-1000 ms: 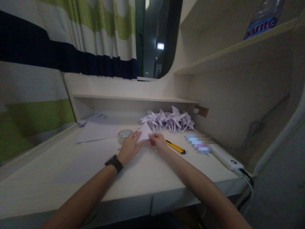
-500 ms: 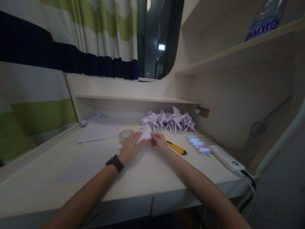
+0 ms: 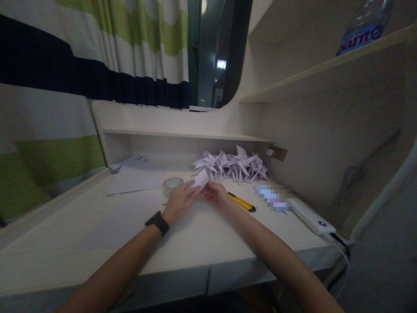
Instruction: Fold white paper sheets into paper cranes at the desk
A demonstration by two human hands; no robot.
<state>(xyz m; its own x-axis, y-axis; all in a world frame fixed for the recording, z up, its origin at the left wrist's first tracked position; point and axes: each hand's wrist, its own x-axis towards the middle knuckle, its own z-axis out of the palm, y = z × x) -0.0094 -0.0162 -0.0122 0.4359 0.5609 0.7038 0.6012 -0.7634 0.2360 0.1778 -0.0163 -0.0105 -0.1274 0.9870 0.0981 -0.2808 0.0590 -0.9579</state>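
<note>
A small piece of white paper [image 3: 201, 178] is held between my two hands above the desk, its upper edge tilted up. My left hand [image 3: 181, 200], with a dark watch on the wrist, grips the paper's left side. The fingers of my right hand [image 3: 215, 192] pinch its right edge. A roll of clear tape [image 3: 171, 185] lies just beside my left hand. To the right of my right hand is a yellow and black utility knife [image 3: 241, 201]. Behind the hands, several white paper pinwheels [image 3: 233, 163] are bunched together.
White paper sheets [image 3: 135, 176] lie at the back left of the desk [image 3: 195, 243]. On the right are a phone [image 3: 272, 198] and a white power strip [image 3: 312, 217] with cables. A plastic bottle [image 3: 363, 32] stands on the upper right shelf.
The paper has been lifted and tilted up off the desk, turning slightly to the right. Both hands stay in nearly the same place, and the other things have not moved.
</note>
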